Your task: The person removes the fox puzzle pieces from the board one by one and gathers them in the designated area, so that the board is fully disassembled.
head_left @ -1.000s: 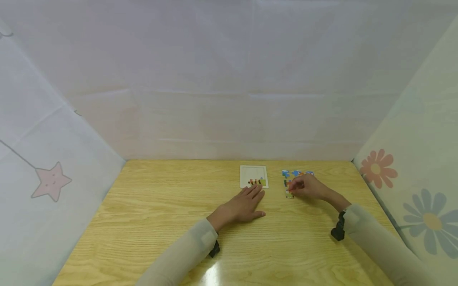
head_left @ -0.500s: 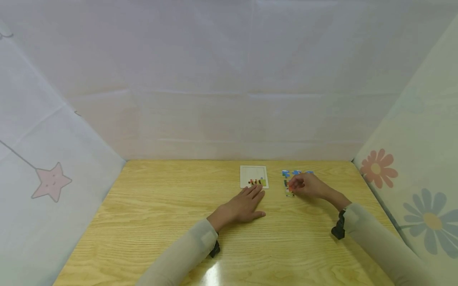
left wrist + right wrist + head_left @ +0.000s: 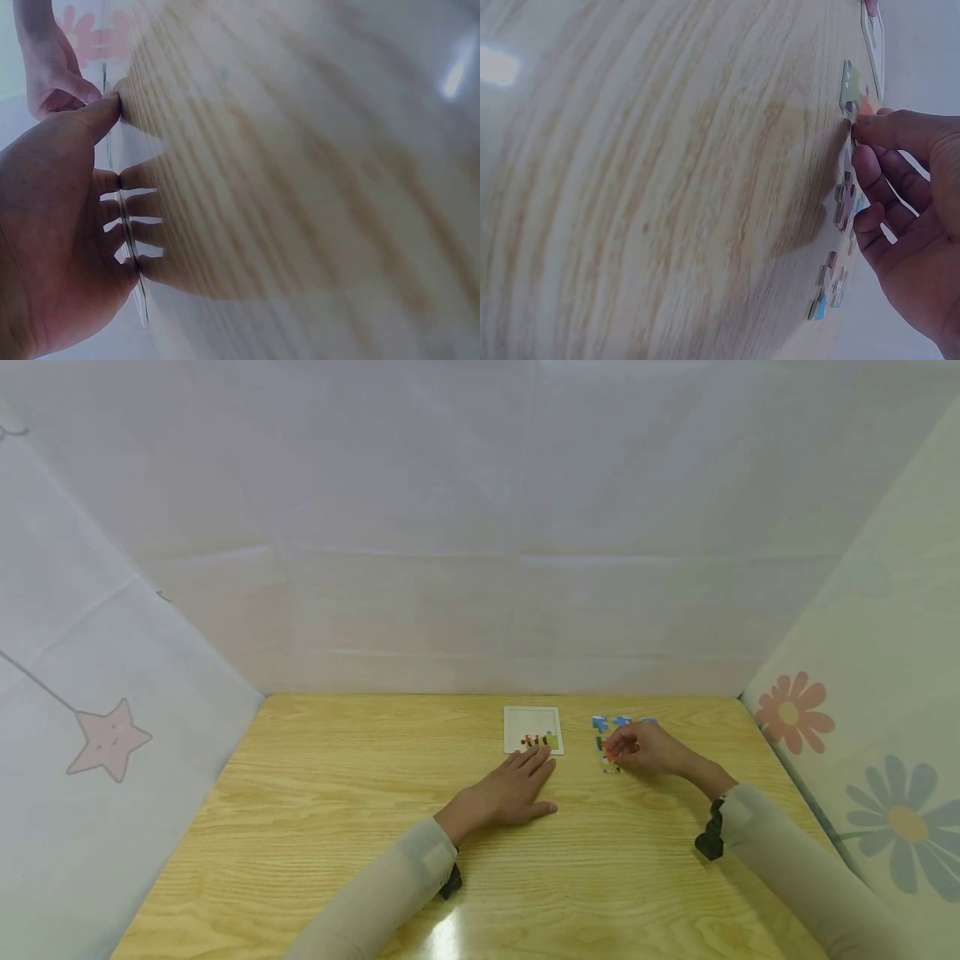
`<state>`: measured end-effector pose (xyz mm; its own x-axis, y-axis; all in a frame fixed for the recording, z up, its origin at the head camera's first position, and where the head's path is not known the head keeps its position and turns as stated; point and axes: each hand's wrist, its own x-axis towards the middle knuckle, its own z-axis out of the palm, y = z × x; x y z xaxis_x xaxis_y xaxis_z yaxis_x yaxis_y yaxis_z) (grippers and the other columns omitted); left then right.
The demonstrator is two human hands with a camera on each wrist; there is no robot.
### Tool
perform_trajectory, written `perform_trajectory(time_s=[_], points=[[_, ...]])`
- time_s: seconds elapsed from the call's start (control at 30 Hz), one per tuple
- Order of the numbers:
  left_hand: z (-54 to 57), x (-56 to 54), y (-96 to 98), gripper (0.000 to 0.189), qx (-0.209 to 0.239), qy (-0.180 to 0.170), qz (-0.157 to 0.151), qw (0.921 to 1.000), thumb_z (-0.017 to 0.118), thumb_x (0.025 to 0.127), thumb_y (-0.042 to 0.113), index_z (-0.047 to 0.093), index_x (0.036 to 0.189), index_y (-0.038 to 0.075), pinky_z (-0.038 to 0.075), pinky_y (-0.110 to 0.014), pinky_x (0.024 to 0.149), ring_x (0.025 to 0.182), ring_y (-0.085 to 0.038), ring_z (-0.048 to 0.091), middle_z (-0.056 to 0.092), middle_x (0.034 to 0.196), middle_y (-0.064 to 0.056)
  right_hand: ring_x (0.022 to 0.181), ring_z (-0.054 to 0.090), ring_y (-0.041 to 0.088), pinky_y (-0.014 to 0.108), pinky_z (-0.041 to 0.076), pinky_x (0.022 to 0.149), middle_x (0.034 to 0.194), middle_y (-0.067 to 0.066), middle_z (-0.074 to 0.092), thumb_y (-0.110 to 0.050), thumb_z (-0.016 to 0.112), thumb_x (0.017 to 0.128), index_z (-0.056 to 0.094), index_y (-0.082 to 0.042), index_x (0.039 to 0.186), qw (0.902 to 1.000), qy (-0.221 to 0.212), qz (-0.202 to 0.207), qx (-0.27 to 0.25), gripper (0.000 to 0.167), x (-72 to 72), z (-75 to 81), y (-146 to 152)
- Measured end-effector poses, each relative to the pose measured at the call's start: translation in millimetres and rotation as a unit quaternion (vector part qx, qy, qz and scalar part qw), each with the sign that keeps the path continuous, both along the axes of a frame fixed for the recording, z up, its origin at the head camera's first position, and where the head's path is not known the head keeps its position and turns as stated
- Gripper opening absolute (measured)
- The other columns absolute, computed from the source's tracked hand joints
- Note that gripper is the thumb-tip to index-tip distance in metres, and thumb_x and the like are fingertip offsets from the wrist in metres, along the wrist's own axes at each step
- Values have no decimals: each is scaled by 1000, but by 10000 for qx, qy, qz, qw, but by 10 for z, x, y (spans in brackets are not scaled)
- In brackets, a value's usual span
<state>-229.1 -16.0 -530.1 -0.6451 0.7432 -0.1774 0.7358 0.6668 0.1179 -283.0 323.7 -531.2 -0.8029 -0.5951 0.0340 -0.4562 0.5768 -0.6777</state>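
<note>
My left hand (image 3: 510, 792) lies on the table, fingers spread, its fingertips at the near edge of a pale square puzzle tray (image 3: 517, 722). Joined pieces (image 3: 552, 741) in green, yellow, black and red fill the tray's near right part. To the right, my right hand (image 3: 648, 750) is bent over loose puzzle pieces, thumb and index finger pinching at an orange-red puzzle piece (image 3: 612, 756) that they partly cover. Just below its fingertips sits a green and white puzzle piece (image 3: 610, 767). In the right wrist view, a green piece (image 3: 850, 86) lies right by the thumb.
Blue puzzle pieces (image 3: 600, 723) lie in a row behind the right hand, which partly hides them. More pieces (image 3: 828, 285) rest on the table beneath that hand's fingers. Pale printed cloth (image 3: 480, 610) walls in the wooden table (image 3: 337, 793) at the back and sides.
The green and white piece has shifted slightly right and away from the person, up against the pinched piece. The right hand has edged only a little; the left hand has stayed put.
</note>
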Motion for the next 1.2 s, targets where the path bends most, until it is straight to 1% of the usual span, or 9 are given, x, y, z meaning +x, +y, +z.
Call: perform_trajectory(time_s=[0.3, 0.47, 0.57, 0.7, 0.87, 1.0, 1.13, 1.2], points=[[9, 3, 14, 82, -63, -10, 0, 10000, 39, 111, 61, 17, 171, 10, 17, -46, 132, 165, -26, 8, 7, 179, -11, 88, 69, 16, 30, 59, 78, 104, 7, 77, 2, 73, 96, 78, -3, 110, 10000, 13, 4, -5, 16, 6, 28, -10], [18, 10, 18, 82, -86, -79, 65, 9999, 39, 111, 61, 17, 171, 11, 16, -45, 132, 165, -25, 7, 6, 179, -10, 90, 69, 17, 30, 59, 78, 104, 7, 76, 3, 72, 97, 78, -3, 108, 9998, 192, 92, 13, 14, -18, 28, -47], [25, 15, 17, 82, -61, -117, 93, 9999, 39, 110, 61, 17, 171, 11, 16, -45, 132, 165, -25, 7, 6, 179, -10, 92, 71, 19, 31, 60, 78, 103, 8, 76, 1, 74, 97, 77, -2, 108, 9995, 246, 160, -70, 12, -38, 25, -86], [31, 23, 12, 82, -40, -127, 93, 9999, 40, 110, 61, 18, 171, 10, 17, -45, 132, 165, -24, 7, 8, 179, -10, 93, 72, 19, 31, 59, 78, 103, 7, 77, -2, 73, 99, 78, -2, 110, 9998, 92, 128, -88, 12, -65, 37, -151], [31, 22, 8, 83, -51, -48, 89, 9999, 40, 110, 62, 19, 171, 10, 18, -46, 132, 165, -26, 8, 8, 179, -11, 91, 71, 17, 30, 58, 74, 104, 8, 78, -3, 73, 100, 78, -2, 112, 9999, 86, 58, 41, 14, -109, 81, -262], [28, 15, 11, 83, -83, 18, 108, 9999, 40, 110, 63, 18, 171, 11, 18, -46, 132, 165, -26, 8, 7, 179, -11, 90, 70, 16, 30, 58, 72, 105, 9, 78, -4, 73, 100, 79, -3, 113, 10000, 69, 51, -3, 14, -161, 110, -366], [39, 17, 12, 83, -115, -19, 125, 9999, 39, 110, 63, 17, 171, 11, 17, -46, 132, 165, -25, 7, 6, 179, -10, 94, 71, 18, 31, 59, 77, 108, 9, 78, -5, 71, 102, 79, -3, 113, 9999, 121, 108, -57, 14, -220, 110, -462], [43, 18, 13, 83, -115, -21, 128, 9998, 40, 110, 63, 18, 171, 12, 17, -46, 132, 165, -24, 7, 6, 179, -10, 97, 72, 20, 33, 59, 80, 110, 11, 78, -5, 70, 102, 78, -2, 114, 9999, 67, 117, -108, 15, -231, 123, -513]])
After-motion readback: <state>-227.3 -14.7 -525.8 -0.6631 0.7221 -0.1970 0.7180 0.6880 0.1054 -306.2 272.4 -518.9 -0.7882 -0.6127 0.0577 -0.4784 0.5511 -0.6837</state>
